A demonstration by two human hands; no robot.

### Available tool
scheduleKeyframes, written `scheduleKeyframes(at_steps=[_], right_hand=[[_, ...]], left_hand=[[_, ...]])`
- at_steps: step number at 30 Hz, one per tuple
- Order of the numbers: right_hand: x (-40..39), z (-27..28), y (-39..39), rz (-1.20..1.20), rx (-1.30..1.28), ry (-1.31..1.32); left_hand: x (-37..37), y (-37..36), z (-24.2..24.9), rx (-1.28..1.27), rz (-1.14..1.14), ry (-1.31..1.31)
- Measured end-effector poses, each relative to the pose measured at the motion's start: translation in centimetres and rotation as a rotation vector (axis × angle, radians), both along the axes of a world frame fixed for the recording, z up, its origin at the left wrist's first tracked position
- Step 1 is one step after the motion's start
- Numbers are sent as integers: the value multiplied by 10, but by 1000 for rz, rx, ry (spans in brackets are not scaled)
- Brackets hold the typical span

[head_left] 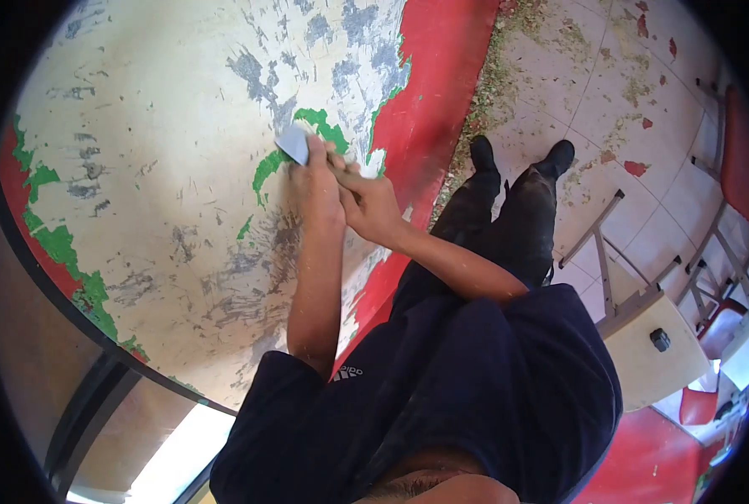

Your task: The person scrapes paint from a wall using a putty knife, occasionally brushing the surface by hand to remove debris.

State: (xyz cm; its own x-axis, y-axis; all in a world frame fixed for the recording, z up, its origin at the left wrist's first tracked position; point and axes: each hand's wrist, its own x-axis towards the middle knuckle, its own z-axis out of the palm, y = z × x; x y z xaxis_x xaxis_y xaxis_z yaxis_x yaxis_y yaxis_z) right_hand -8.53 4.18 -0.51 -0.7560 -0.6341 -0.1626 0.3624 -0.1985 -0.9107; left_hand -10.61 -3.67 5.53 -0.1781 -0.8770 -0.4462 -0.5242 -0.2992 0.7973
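Observation:
A scraper with a pale grey blade (293, 144) is pressed flat against a cream wall (164, 151) with worn, peeling paint, at the edge of a green patch (324, 126). My left hand (317, 186) grips the scraper just behind the blade, its arm stretched out along the wall. My right hand (374, 210) is closed around the handle right behind the left hand, and the handle is mostly hidden by the fingers. Both hands touch each other.
The wall's lower band is red (429, 92). Paint flakes (492, 76) litter the tiled floor by my black boots (483, 155). A small desk (656, 353) with metal legs and red chairs (740, 155) stand to the right. A window frame (89, 412) borders the wall.

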Motion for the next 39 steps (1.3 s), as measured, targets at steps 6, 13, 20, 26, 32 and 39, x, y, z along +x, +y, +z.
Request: scheduleKeyframes(at_steps=[6,13,20,26,32,39], right_hand=[[-20,-2,-5,21,51,-62],[-16,-9,3,66,57,-42],[-21,-10,1,32,25,37],[-31,-4,-10,-5,-13,-17],[-33,-10,12,225,-11,46],[-39,-38,3,-14,-21,312]], left_hand=[[-9,-6,-9,56,-24,23],[-6,1,-24,-26,24,99],[-12,-9,-20,15,-45,107],[-20,-9,-7,45,-72,40],[0,-3,-18,9,25,122],[9,2,-1,-324,-471,-89]])
